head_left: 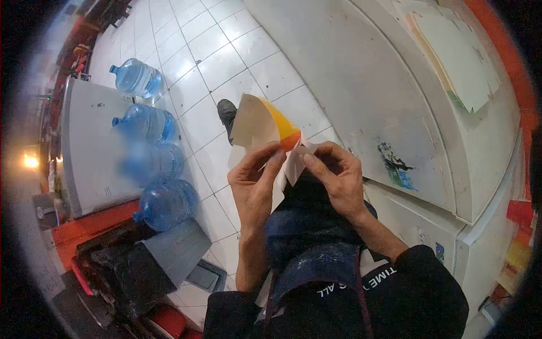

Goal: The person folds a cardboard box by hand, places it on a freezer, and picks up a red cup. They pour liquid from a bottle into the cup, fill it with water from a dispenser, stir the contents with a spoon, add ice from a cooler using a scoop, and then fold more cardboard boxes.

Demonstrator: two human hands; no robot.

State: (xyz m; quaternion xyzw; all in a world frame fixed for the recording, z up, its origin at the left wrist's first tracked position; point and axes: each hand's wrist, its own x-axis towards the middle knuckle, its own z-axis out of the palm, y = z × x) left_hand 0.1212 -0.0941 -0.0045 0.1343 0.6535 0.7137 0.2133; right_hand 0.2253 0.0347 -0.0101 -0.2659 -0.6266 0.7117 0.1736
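A thin, curled paper sheet (255, 123), off-white on one side and printed yellow and orange on the other, is held up in front of my lap. My left hand (254, 178) pinches its lower edge between thumb and fingers, right beside the orange part. A few centimetres to the right, my right hand (340, 178) grips a white flap (294, 167) at the sheet's corner with thumb and forefinger. Both hands are close together, fingertips turned toward each other. The flap bends downward between them, over my dark trousers.
Several blue water jugs (169, 204) lie in a row on the left, next to a white panel (99, 147). A large white fridge (361, 85) stands close on the right, with papers (457, 62) on it. White floor tiles (192, 62) stretch ahead.
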